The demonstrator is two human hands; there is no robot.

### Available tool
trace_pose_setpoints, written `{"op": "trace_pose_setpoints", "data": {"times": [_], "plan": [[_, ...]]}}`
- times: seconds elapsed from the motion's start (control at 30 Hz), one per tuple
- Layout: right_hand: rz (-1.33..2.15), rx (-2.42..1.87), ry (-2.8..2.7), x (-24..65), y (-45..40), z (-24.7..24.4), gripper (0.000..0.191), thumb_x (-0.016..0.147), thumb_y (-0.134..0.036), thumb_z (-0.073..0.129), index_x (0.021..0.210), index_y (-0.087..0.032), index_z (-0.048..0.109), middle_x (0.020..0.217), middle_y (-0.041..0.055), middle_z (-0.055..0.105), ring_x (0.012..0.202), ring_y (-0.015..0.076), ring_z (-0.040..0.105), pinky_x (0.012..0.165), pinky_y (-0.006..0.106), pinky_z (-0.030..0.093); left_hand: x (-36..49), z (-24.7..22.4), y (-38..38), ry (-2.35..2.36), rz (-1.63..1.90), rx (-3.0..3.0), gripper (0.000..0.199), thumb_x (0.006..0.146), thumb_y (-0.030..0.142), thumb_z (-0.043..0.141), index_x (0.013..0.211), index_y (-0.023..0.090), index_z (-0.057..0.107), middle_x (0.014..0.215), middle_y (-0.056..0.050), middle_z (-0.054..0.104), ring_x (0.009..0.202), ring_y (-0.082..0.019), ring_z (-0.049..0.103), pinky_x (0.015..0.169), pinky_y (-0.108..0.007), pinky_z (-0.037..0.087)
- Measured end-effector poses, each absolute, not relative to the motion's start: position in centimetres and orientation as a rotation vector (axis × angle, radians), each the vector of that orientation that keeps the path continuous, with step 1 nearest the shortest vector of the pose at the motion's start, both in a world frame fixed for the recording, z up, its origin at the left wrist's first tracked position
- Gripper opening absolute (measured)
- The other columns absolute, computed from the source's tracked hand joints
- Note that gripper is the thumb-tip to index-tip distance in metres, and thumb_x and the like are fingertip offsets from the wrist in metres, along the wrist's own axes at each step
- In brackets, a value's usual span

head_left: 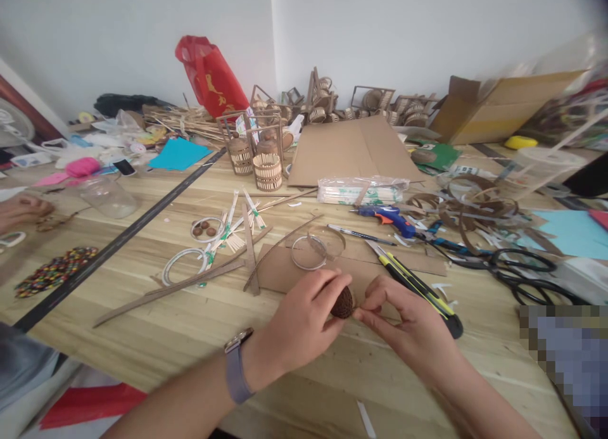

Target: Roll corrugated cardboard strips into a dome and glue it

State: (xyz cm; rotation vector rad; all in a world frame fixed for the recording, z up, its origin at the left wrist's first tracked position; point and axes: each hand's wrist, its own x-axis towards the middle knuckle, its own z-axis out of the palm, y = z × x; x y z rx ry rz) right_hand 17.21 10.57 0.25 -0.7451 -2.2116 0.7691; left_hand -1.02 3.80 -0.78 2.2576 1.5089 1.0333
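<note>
Near the front of the wooden table, my left hand (308,322) wraps its fingers round a small dark brown woven piece (342,304). On its right side, my right hand (396,312) pinches with thumb and forefinger at the edge of this piece; what lies between those fingertips is too small to make out. A cardboard strip (280,271) lies just behind both hands, with a thin ring (295,254) on it. The yellow and black cutter (418,287) rests right behind my right hand.
Black scissors (522,268), a blue glue gun (387,217) and a pen (361,234) lie to the right. Small slatted buckets (267,171) stand behind. Rings and sticks (232,236) lie left of centre. Another person's hand (23,211) is at the far left.
</note>
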Motion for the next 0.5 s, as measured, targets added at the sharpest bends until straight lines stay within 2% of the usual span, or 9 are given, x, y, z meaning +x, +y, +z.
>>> {"op": "trace_pose_setpoints", "data": {"times": [0.2, 0.33, 0.5], "plan": [[0.893, -0.723, -2.166, 17.17, 10.86, -0.21, 0.022, 0.087, -0.036, 0.064, 0.072, -0.023, 0.054, 0.069, -0.0014, 0.059, 0.064, 0.0152, 0.058, 0.060, 0.026, 0.047, -1.41, -0.55, 4.04, 1.391, 1.080, 2.123, 0.054, 0.081, 0.018, 0.070, 0.130, 0.019, 0.047, 0.125, -0.013, 0.056, 0.118, -0.025, 0.054, 0.102, -0.039, 0.046], [0.956, -0.729, -2.093, 17.17, 10.92, -0.42, 0.029, 0.085, -0.047, 0.065, 0.073, -0.023, 0.055, 0.071, -0.0004, 0.059, 0.067, 0.0166, 0.058, 0.062, 0.027, 0.048, -1.56, -0.17, 4.22, 1.289, 1.158, 1.936, 0.049, 0.079, 0.028, 0.075, 0.123, 0.022, 0.055, 0.121, -0.010, 0.060, 0.111, -0.025, 0.058, 0.098, -0.038, 0.048], [1.051, -0.851, -2.047, 17.27, 11.08, -0.38, 0.042, 0.072, -0.062, 0.070, 0.071, -0.022, 0.055, 0.070, 0.0003, 0.060, 0.067, 0.0183, 0.059, 0.063, 0.030, 0.048, -1.43, -0.11, 4.26, 1.168, 1.118, 1.736, 0.046, 0.078, 0.029, 0.075, 0.120, 0.021, 0.058, 0.111, -0.007, 0.066, 0.100, -0.023, 0.064, 0.093, -0.036, 0.052]]}}
